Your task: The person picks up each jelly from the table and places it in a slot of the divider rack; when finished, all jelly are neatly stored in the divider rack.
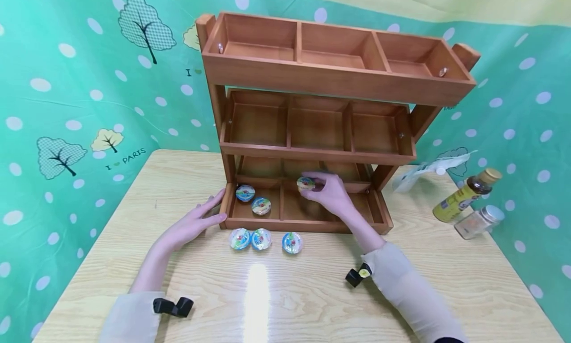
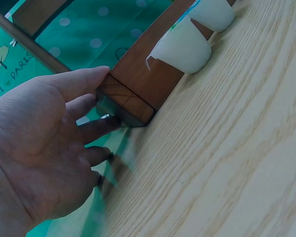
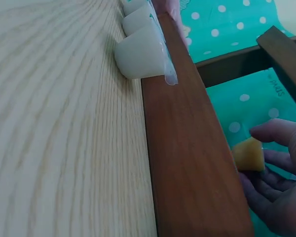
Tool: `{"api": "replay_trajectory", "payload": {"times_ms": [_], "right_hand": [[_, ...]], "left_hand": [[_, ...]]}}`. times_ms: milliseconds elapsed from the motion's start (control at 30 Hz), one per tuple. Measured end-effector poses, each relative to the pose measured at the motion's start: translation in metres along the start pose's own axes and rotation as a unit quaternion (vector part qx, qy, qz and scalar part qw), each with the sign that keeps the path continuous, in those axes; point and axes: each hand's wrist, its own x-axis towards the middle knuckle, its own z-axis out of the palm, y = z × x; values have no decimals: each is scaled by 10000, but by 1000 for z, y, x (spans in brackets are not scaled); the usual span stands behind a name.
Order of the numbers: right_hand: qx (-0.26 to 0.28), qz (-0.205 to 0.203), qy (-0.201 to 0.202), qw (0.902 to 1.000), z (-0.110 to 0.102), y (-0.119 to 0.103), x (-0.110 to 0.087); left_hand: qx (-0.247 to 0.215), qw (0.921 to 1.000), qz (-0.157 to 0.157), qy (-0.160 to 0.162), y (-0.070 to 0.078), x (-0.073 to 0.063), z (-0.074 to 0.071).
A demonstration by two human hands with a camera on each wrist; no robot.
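Note:
My right hand [image 1: 331,192] pinches a small yellowish jelly cup [image 1: 305,183] over the middle compartment of the wooden rack's bottom tier [image 1: 312,227]. The right wrist view shows that jelly cup [image 3: 248,155] between thumb and fingers, just behind the front board. At the rack's left end, my left hand [image 1: 191,228] touches the bottom tier's corner with fingers extended. Two jelly cups, one at the back [image 1: 245,193] and one nearer [image 1: 260,205], sit in the left compartment. On the table before the rack stand three more: a left cup [image 1: 239,239], a middle cup [image 1: 261,239] and a right cup [image 1: 292,243].
Above the bottom tier rise the rack's middle tier [image 1: 318,153] and top tier [image 1: 334,78], each divided into compartments. To the right stand a yellow-labelled bottle [image 1: 459,201], a lidded jar [image 1: 477,223] and a white translucent object [image 1: 428,170]. A patterned green cloth [image 1: 85,115] hangs behind the table.

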Motion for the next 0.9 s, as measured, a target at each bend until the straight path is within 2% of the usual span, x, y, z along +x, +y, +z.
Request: {"api": "replay_trajectory", "payload": {"times_ms": [167,333,700,900], "right_hand": [[-245,-21,-21,9997,10,3,8],[-267,61,-62,9996,20,5,12],[-312,262,-231,9989,33,10,11],[-464,244,-288,9982,36,11,9]], "left_hand": [[11,10000,10,9,0,0,-1],[28,10000,-8,16,0,0,0],[14,10000,34,15,-1,1,0],[16,10000,34,18,-1,0,0]]}}
